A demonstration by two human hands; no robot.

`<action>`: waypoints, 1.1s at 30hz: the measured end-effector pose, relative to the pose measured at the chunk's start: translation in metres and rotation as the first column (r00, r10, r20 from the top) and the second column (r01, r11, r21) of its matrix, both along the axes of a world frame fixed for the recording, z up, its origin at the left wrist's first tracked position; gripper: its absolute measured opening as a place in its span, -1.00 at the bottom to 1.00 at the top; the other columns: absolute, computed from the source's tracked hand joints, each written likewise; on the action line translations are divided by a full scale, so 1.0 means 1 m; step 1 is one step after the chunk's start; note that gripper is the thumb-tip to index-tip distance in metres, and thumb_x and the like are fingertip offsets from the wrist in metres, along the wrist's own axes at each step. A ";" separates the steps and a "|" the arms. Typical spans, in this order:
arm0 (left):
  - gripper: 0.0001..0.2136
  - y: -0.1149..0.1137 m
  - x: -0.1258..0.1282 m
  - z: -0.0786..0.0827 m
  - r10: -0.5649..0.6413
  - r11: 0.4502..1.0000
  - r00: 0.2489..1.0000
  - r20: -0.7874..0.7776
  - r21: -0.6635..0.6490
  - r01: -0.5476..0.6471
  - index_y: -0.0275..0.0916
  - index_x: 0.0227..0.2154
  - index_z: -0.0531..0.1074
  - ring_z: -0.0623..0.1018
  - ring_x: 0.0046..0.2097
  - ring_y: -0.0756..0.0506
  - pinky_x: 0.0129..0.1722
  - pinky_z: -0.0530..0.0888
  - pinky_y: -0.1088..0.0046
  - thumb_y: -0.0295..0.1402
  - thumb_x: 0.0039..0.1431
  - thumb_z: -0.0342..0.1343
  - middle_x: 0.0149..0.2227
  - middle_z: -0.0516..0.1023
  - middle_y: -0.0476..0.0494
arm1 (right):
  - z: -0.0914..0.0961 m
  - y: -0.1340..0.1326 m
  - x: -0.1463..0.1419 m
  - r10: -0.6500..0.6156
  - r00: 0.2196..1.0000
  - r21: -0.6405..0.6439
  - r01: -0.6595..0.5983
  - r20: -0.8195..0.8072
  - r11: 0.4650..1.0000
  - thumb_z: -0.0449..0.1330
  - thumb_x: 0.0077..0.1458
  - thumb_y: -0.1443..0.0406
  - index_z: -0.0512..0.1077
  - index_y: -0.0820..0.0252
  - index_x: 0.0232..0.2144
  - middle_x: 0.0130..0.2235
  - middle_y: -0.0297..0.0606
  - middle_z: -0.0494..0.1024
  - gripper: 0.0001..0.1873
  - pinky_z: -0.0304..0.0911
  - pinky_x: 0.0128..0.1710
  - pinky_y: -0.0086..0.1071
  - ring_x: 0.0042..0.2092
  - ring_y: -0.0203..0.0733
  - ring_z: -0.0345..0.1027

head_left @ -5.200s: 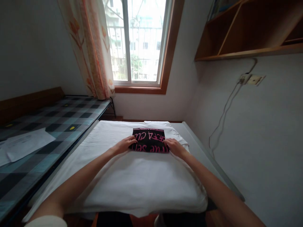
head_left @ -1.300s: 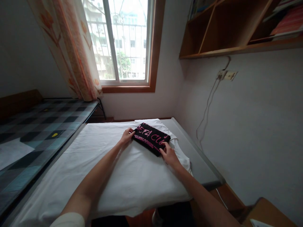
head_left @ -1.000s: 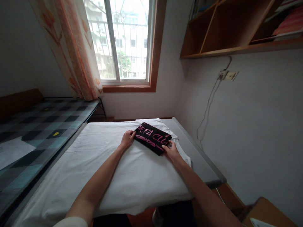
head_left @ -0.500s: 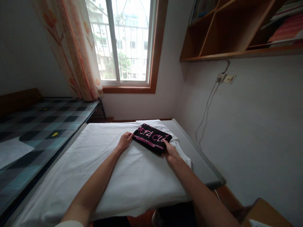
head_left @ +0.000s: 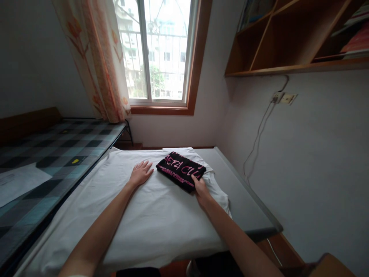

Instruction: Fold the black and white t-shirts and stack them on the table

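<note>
A folded black garment (head_left: pixel 180 171) with pink lettering lies on a white cloth (head_left: pixel 150 215) spread over a grey table (head_left: pixel 245 207). My right hand (head_left: pixel 199 187) grips the garment's near right corner, fingers tucked at its edge. My left hand (head_left: pixel 141 172) rests flat on the white cloth just left of the garment, fingers stretched out and apart from it.
A bed with a checked blue cover (head_left: pixel 52 154) and a white paper (head_left: pixel 17 182) stands to the left. Ahead are a window (head_left: pixel 157 54) and a patterned curtain (head_left: pixel 95 57). A wooden shelf (head_left: pixel 288 38) hangs on the right wall above a socket with a cable (head_left: pixel 281 98).
My left hand has let go of the garment's left edge and now lies flat on the cloth. The garment was turned askew earlier; my right hand stays on its corner.
</note>
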State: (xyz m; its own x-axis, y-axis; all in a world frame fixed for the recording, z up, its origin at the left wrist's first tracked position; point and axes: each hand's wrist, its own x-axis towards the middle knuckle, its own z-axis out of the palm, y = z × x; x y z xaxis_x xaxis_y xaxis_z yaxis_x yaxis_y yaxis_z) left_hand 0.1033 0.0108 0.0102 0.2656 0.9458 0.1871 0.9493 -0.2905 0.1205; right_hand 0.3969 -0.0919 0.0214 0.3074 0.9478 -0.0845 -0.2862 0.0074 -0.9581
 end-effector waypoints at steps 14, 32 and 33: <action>-0.53 0.000 -0.016 -0.005 0.012 1.000 1.000 0.012 0.026 -0.013 -0.05 0.18 0.30 0.16 0.32 -0.22 0.25 0.10 0.12 -0.06 0.31 -0.19 0.29 0.23 -0.10 | 0.037 0.009 -0.012 0.060 0.953 -0.290 -0.150 -0.296 0.945 0.28 -0.11 0.41 0.34 0.12 -0.25 -0.43 -0.38 0.56 -0.67 0.44 -0.43 -0.40 -0.41 -0.24 0.47; -0.57 -0.001 -0.014 -0.006 0.018 0.998 0.999 0.042 0.052 -0.021 -0.04 0.14 0.34 0.20 0.30 -0.20 0.25 0.11 0.14 -0.10 0.30 -0.16 0.26 0.29 -0.09 | 0.088 0.113 0.205 -0.079 0.829 -0.070 0.140 0.554 0.988 0.17 0.04 0.29 0.43 0.25 -0.12 -0.31 -0.10 0.58 -0.68 0.40 -0.34 -0.25 -0.32 -0.09 0.48; -0.57 -0.001 -0.014 -0.006 0.018 0.998 0.999 0.043 0.052 -0.020 -0.04 0.14 0.34 0.21 0.30 -0.20 0.25 0.12 0.14 -0.10 0.30 -0.15 0.26 0.29 -0.09 | 0.075 0.112 0.216 -0.093 0.706 -0.078 0.206 0.702 0.975 0.20 0.02 0.26 0.43 0.27 -0.09 -0.30 -0.06 0.58 -0.63 0.40 -0.33 -0.19 -0.29 -0.02 0.48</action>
